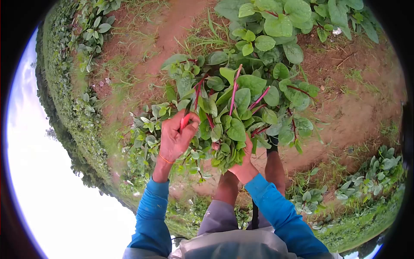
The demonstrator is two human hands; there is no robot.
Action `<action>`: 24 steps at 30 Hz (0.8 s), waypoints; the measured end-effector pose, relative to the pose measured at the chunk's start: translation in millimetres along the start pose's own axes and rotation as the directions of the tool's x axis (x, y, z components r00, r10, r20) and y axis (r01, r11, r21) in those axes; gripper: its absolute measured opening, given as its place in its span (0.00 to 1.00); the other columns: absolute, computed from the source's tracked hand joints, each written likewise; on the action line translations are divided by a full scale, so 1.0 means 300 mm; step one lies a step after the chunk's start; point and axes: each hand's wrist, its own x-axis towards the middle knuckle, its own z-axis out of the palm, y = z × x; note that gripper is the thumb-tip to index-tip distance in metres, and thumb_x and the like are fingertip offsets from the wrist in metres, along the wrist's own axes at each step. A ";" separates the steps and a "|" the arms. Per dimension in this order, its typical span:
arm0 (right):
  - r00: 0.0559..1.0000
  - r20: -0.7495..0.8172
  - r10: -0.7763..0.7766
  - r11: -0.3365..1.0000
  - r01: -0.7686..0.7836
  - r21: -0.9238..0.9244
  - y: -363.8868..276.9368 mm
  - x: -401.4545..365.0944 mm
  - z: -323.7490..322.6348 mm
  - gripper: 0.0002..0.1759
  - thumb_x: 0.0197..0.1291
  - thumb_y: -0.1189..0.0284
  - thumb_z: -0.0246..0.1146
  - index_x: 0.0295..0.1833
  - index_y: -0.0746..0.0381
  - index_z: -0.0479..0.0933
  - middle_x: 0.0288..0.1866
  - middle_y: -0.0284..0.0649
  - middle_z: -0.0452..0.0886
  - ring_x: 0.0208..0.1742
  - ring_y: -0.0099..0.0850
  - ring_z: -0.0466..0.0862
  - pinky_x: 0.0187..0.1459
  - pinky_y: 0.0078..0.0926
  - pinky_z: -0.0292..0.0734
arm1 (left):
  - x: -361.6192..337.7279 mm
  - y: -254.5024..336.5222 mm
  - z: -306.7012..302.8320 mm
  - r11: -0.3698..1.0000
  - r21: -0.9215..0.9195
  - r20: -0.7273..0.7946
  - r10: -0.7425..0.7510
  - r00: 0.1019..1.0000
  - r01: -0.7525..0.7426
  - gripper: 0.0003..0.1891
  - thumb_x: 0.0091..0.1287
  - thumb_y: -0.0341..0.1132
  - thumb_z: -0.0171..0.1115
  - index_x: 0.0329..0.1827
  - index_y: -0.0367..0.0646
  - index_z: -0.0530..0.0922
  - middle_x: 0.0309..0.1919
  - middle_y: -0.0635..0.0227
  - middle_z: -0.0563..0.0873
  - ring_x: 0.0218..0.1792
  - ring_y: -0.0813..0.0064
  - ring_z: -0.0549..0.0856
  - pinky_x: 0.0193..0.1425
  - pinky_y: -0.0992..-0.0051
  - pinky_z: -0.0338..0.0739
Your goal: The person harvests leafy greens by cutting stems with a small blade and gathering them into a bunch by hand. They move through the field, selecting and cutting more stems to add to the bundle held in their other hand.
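Observation:
My left hand (176, 134) is closed around the red handle of a small knife (184, 121). Its dark blade points up towards the leaves and is partly lost among them. My right hand (245, 163) grips a bunch of leafy Malabar spinach (227, 152), its leaf tips hanging down towards me. Cut-looking pink-red stems (235, 90) stick up from the upper end of the bunch. Right behind it grows a broad-leaved spinach plant (286, 125) with dark red stems, so where bunch and plant part is hard to make out.
More spinach plants (280, 21) grow at the top. Reddish bare soil (345, 116) with grass tufts (142, 39) lies around. My legs (275, 172) stand just below the plant. A long leafy row (64, 86) runs along the left, under bright sky.

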 end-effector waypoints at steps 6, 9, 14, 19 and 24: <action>0.985 -0.115 0.128 0.990 -0.134 -0.047 0.039 0.041 -0.024 0.26 0.60 0.60 0.59 0.62 0.62 0.77 0.54 0.43 0.85 0.52 0.42 0.86 0.56 0.44 0.83 | -0.236 -0.124 0.130 0.998 0.064 -0.091 -0.009 0.996 0.015 0.06 0.61 0.26 0.61 0.40 0.36 0.80 0.24 0.61 0.81 0.23 0.73 0.79 0.30 0.72 0.74; 0.979 -0.122 0.163 0.981 -0.174 -0.082 0.045 0.033 -0.102 0.27 0.61 0.60 0.59 0.63 0.61 0.77 0.55 0.42 0.85 0.52 0.41 0.86 0.54 0.44 0.84 | -0.308 -0.195 0.176 0.991 0.116 -0.058 0.067 0.996 -0.060 0.09 0.61 0.27 0.61 0.44 0.36 0.78 0.30 0.57 0.85 0.27 0.61 0.85 0.34 0.66 0.79; 0.989 0.072 0.127 0.988 -0.119 -0.103 0.022 0.020 -0.241 0.26 0.65 0.59 0.59 0.64 0.61 0.76 0.58 0.42 0.84 0.56 0.42 0.85 0.60 0.46 0.81 | -0.406 -0.211 0.141 0.999 0.032 0.217 -0.001 0.976 -0.006 0.15 0.69 0.32 0.61 0.55 0.36 0.75 0.49 0.48 0.83 0.44 0.48 0.87 0.46 0.63 0.83; 0.989 -0.083 -0.121 0.951 0.092 -0.297 0.009 0.023 -0.306 0.32 0.65 0.49 0.59 0.66 0.60 0.74 0.61 0.46 0.81 0.59 0.46 0.80 0.61 0.51 0.76 | -0.290 -0.183 -0.031 0.975 0.027 0.267 0.207 0.941 -0.222 0.13 0.73 0.34 0.56 0.56 0.37 0.74 0.40 0.48 0.84 0.39 0.45 0.85 0.41 0.57 0.80; 0.980 0.095 0.177 0.974 -0.161 -0.162 0.015 0.015 -0.307 0.40 0.60 0.37 0.54 0.65 0.58 0.74 0.49 0.50 0.79 0.41 0.48 0.76 0.44 0.48 0.77 | 0.027 -0.271 -0.086 0.877 0.390 0.177 0.227 0.958 -0.280 0.10 0.73 0.38 0.53 0.46 0.39 0.73 0.32 0.46 0.83 0.33 0.39 0.82 0.37 0.50 0.74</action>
